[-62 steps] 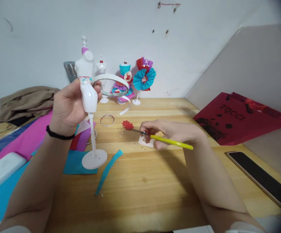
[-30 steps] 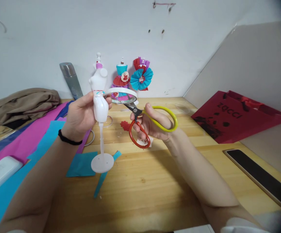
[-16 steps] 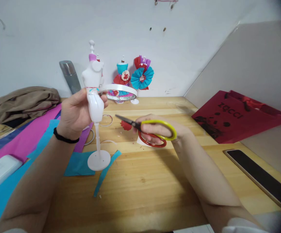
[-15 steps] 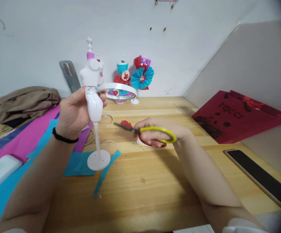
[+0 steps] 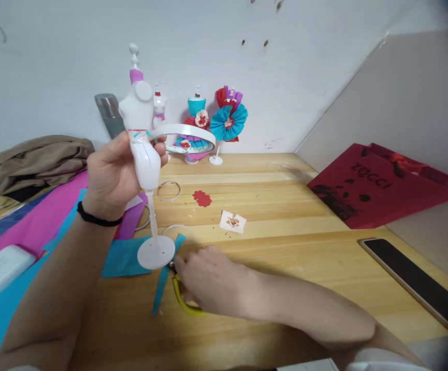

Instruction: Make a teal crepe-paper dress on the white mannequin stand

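Note:
A small white dress form [image 5: 146,159] with a purple neck band stands off the table in my left hand [image 5: 110,172], whose fingers are wrapped round its waist. A white roll of tape [image 5: 185,131] juts out to the right from those fingers. Low over the table, my right hand [image 5: 218,283] is closed on yellow-handled scissors [image 5: 185,304]; its fingers mostly hide the blades. The scissors lie beside a narrow blue strip [image 5: 162,289], just right of the dress form's round base. A larger blue piece [image 5: 127,260] lies to the left.
Decorated dress forms [image 5: 228,123] stand along the wall. A red scalloped cutout [image 5: 202,198], a white scrap [image 5: 233,221] and a ring [image 5: 168,190] lie mid-table. At right are a red bag [image 5: 363,185] and a phone [image 5: 409,283]; brown cloth [image 5: 38,162] is at left.
My right hand has come down and toward me with the scissors, from over the white scrap to beside the blue strip. The dress form has shifted slightly up and left.

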A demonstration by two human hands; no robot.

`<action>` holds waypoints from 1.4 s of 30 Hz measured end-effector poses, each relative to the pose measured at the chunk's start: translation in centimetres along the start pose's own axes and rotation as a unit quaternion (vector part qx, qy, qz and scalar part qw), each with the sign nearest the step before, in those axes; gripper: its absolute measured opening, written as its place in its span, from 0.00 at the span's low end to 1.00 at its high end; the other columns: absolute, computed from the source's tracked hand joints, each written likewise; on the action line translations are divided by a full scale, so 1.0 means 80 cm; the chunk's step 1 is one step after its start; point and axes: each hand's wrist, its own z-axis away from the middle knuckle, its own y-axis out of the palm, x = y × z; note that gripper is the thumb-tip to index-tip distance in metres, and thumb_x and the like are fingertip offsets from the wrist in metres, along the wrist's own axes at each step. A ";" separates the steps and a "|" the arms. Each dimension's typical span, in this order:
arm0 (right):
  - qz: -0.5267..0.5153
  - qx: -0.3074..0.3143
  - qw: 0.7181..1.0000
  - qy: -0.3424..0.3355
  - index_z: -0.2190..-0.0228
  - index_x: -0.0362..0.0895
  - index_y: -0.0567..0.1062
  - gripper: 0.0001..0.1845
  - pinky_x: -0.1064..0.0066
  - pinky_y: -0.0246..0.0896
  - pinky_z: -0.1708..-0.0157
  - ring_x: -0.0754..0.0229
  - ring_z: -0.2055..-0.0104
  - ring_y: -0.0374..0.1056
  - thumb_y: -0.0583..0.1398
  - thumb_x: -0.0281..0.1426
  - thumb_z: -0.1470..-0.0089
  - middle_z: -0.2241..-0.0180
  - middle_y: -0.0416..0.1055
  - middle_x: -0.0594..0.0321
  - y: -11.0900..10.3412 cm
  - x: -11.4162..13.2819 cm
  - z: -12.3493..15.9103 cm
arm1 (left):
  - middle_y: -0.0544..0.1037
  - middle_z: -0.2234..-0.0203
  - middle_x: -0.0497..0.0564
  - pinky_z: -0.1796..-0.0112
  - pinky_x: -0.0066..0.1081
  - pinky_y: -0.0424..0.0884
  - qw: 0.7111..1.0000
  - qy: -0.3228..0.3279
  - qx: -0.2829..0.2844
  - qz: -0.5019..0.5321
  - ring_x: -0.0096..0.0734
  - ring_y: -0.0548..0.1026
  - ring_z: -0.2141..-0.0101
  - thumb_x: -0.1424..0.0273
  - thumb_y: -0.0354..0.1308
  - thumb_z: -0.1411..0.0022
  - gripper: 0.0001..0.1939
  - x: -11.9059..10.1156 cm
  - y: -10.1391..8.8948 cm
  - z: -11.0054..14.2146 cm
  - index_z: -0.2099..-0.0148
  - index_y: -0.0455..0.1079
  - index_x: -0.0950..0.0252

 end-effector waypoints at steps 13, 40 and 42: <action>-0.097 -0.206 0.973 -0.032 0.64 0.37 0.80 0.12 0.60 0.61 0.44 0.51 0.46 0.67 0.56 0.20 0.39 0.53 0.76 0.47 0.035 -0.101 -0.067 | 0.82 0.70 0.58 0.64 0.32 0.78 1.000 0.012 0.011 0.009 0.31 0.78 0.72 0.75 0.43 0.30 0.25 -0.003 0.000 0.000 0.73 0.77 0.68; -0.073 0.034 0.960 0.269 0.63 0.42 0.81 0.13 0.71 0.56 0.72 0.55 0.63 0.73 0.68 0.33 0.52 0.62 0.80 0.57 -0.054 -0.203 0.037 | 0.77 0.77 0.50 0.59 0.33 0.79 0.997 -0.074 -0.016 -0.020 0.32 0.79 0.70 0.73 0.52 0.32 0.17 0.018 0.000 -0.004 0.73 0.73 0.67; -0.072 0.031 0.959 0.271 0.59 0.43 0.79 0.18 0.71 0.56 0.71 0.54 0.60 0.74 0.69 0.33 0.54 0.58 0.79 0.57 -0.048 -0.199 0.028 | 0.76 0.78 0.50 0.59 0.34 0.78 0.997 -0.074 -0.012 -0.017 0.31 0.78 0.72 0.73 0.53 0.33 0.16 0.021 0.001 -0.004 0.73 0.73 0.68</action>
